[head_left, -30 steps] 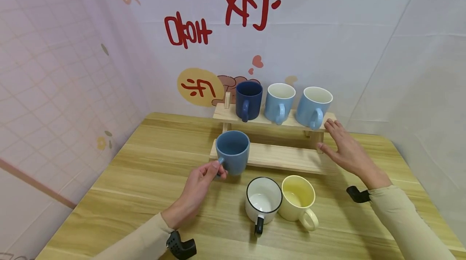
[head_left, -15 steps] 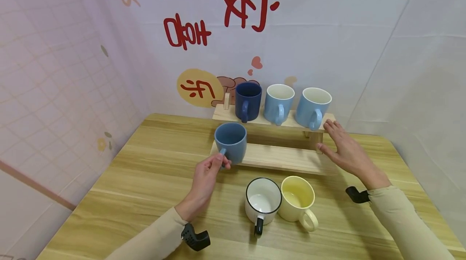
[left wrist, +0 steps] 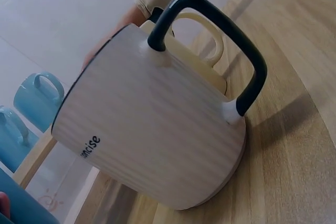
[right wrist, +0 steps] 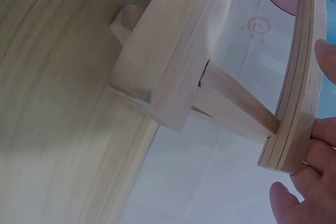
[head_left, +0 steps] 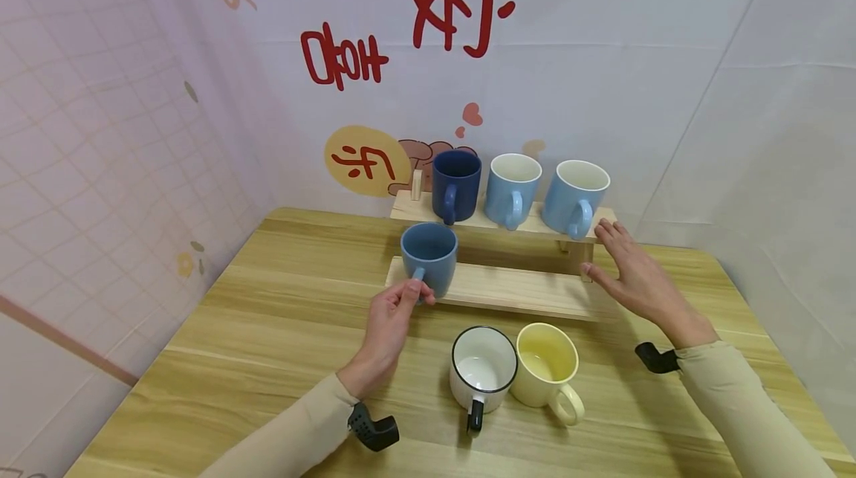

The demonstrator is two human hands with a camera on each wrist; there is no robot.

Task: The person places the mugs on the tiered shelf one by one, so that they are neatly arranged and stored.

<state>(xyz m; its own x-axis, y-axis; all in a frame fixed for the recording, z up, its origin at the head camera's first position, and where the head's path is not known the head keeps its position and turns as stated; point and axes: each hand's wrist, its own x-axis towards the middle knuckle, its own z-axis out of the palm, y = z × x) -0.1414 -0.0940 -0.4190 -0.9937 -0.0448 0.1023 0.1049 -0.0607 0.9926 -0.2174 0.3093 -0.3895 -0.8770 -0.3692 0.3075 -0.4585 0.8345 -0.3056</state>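
Observation:
My left hand (head_left: 389, 322) pinches the handle of a blue-grey mug (head_left: 438, 262), held upright at the left end of the two-tier wooden rack's lower board (head_left: 521, 288). Whether its base touches the board cannot be told. In the left wrist view only part of this mug (left wrist: 21, 203) and a fingertip show. My right hand (head_left: 642, 285), fingers extended, touches the right end of the upper board (head_left: 605, 219). The right wrist view shows its fingers (right wrist: 320, 153) against that board's end.
On the upper board stand a navy mug (head_left: 461, 192) and two light blue mugs (head_left: 501, 195), handles facing me. In front of the rack are a white mug (head_left: 483, 366) with black rim and handle, and a yellow mug (head_left: 535, 381) beside it.
My left hand has carried the blue-grey mug away from me and slightly right, over the lower board. My right hand stays at the upper board's end.

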